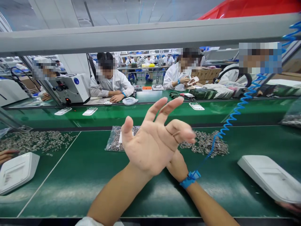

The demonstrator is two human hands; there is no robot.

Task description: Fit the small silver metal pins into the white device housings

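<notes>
My left hand is raised above the green work surface, its palm turned toward me. Its thumb and first fingers are spread, the outer fingers are partly bent, and nothing lies in it. Behind it, crossing at the wrist, is my right hand; its fingers are hidden by the left hand. A blue wrist strap with a coiled blue cord is on my right wrist. Beyond my hands lie a clear bag of small metallic parts with a white label and a loose pile of similar parts.
White plastic housings lie at right and left, each near another person's hand. More small parts are spread at left. Several white panels rest on the farther green belt. Co-workers sit opposite, under a grey beam.
</notes>
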